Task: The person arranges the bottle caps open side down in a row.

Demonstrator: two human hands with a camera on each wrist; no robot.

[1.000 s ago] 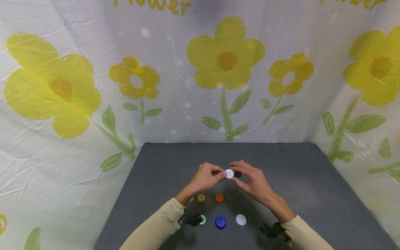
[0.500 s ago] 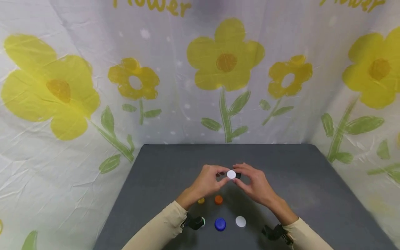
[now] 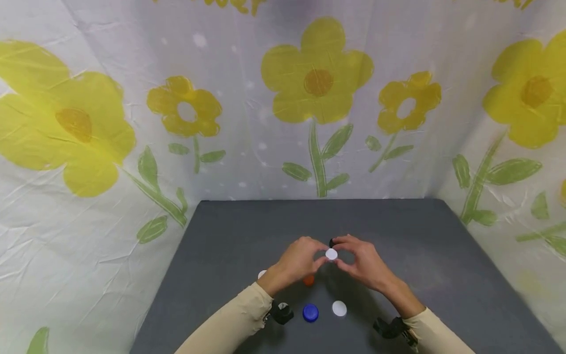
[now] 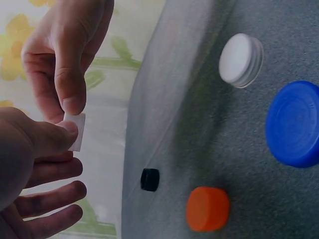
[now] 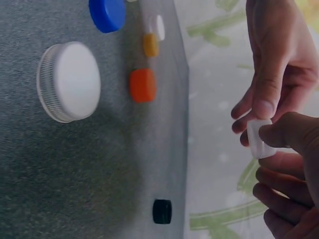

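Observation:
A small white bottle cap [image 3: 331, 254] is held up over the table between both hands. My left hand [image 3: 299, 256] pinches it from the left with thumb and fingers. From the right, my right hand [image 3: 364, 260] pinches its other side, as the right wrist view also shows with the cap [image 5: 259, 139] edge-on. In the left wrist view the thumbs of both hands press on the cap [image 4: 77, 130]. Beyond the right fingertips a black cap [image 4: 150, 179] stands on the table.
Nearer on the grey table [image 3: 420, 295] lie a blue cap [image 3: 310, 312], a larger white cap [image 3: 339, 308] and an orange cap [image 3: 308, 280]. A yellow cap [image 5: 151, 45] and another white cap [image 3: 262, 274] lie to the left. A flower-printed curtain [image 3: 247, 147] surrounds the table.
The left hand has moved slightly right with the white cap, toward the right hand. Right-hand fingers now pinch the cap too, and its face has tilted.

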